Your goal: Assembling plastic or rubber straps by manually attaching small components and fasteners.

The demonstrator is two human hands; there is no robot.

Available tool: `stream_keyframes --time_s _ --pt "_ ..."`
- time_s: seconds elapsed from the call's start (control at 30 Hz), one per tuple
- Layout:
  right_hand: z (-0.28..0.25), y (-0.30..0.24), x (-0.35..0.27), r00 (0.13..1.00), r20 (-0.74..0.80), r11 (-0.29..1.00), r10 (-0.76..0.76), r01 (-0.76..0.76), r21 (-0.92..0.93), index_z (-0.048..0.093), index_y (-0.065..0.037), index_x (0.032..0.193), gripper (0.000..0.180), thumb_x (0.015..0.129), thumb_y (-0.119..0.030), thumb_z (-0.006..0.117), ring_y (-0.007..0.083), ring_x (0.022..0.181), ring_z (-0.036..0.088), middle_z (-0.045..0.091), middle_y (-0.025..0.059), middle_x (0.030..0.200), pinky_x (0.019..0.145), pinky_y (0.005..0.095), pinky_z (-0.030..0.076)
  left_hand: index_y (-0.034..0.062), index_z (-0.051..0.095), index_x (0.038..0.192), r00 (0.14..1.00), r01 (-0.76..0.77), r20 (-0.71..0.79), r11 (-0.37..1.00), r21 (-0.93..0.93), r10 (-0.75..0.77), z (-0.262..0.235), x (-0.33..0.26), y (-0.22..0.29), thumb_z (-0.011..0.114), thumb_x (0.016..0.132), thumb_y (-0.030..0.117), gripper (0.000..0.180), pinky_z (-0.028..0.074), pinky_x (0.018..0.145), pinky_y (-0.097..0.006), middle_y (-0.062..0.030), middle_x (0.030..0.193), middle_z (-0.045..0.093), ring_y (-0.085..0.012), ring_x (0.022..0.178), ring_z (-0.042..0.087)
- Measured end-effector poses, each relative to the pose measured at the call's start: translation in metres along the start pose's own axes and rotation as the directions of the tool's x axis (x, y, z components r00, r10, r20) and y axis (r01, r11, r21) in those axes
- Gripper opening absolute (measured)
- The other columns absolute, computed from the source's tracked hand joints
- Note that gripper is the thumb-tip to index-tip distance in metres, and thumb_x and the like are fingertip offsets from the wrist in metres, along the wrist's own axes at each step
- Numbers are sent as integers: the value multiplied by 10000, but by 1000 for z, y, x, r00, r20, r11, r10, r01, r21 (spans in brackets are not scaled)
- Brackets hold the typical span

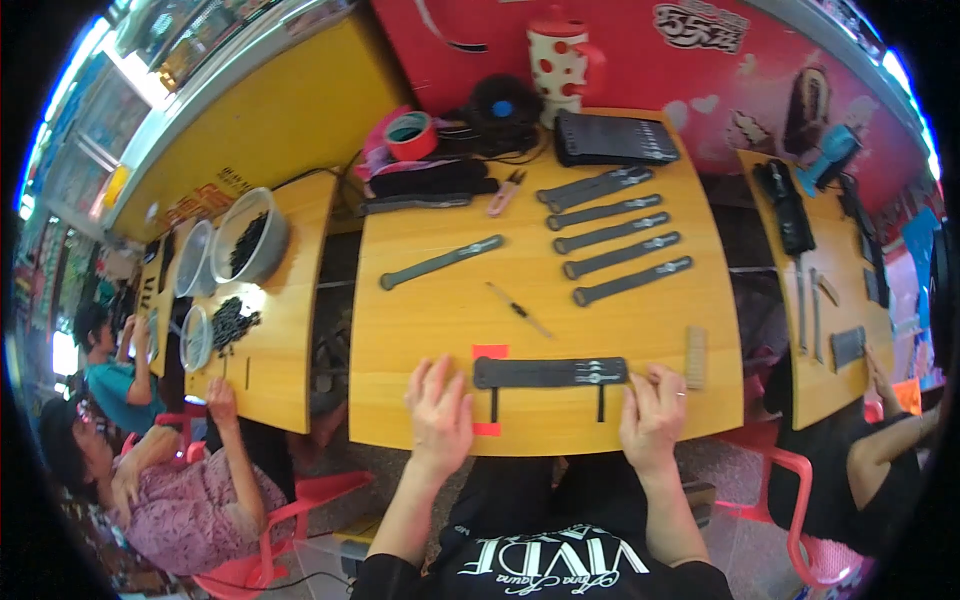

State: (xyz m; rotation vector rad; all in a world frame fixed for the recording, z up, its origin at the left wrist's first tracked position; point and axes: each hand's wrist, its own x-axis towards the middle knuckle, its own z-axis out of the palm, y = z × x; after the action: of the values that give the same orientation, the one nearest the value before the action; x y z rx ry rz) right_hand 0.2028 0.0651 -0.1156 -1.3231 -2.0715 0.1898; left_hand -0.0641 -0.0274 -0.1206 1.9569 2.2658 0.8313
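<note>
A flat black strap panel (550,373) with metal fittings lies near the front edge of a yellow wooden table (440,310), over two thin black strips. My left hand (440,415) rests flat on the table, fingers spread, just left of the panel's end. My right hand (652,415) touches the panel's right end, fingers bent, a ring on one finger. Red tape marks (490,352) sit beside the panel's left end. Several grey straps (625,240) lie in a row further back on the right, and a single grey strap (440,262) lies left of centre.
A small tool (518,309) lies mid-table, pink snips (507,192) and a red tape roll (411,135) at the back, plus a black tray (612,138). A wooden block (696,357) sits right. Other people work at side tables; bowls (250,235) hold dark parts.
</note>
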Motion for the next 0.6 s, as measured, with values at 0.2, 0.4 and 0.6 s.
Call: stream_keyframes --time_s 0.2,0.4,0.6 --pt "4 0 1 999 44 998 -7 4 57 661 45 961 209 772 -42 677 370 983 536 549 198 1068 834 445 436 -47 643 1073 1000 -7 -3 999 -31 7 -2 -1 8 633 820 33 266 339 1026 -496 -210 1347 498 -431 1273 406" --pt "1 1 3 999 51 1000 8 -9 10 665 38 935 192 764 -46 688 369 987 541 555 199 1073 834 443 439 -49 648 1067 999 -41 12 999 22 41 2 5 16 622 813 19 264 345 1016 -501 -219 1322 516 -440 1264 414" --pt "8 -4 12 996 24 980 84 -87 177 651 39 896 189 723 -2 715 350 961 552 566 197 1051 820 413 460 -49 639 1082 1000 -18 -5 997 71 18 -7 3 10 616 816 23 276 345 1016 -507 -226 1299 534 -444 1243 437"
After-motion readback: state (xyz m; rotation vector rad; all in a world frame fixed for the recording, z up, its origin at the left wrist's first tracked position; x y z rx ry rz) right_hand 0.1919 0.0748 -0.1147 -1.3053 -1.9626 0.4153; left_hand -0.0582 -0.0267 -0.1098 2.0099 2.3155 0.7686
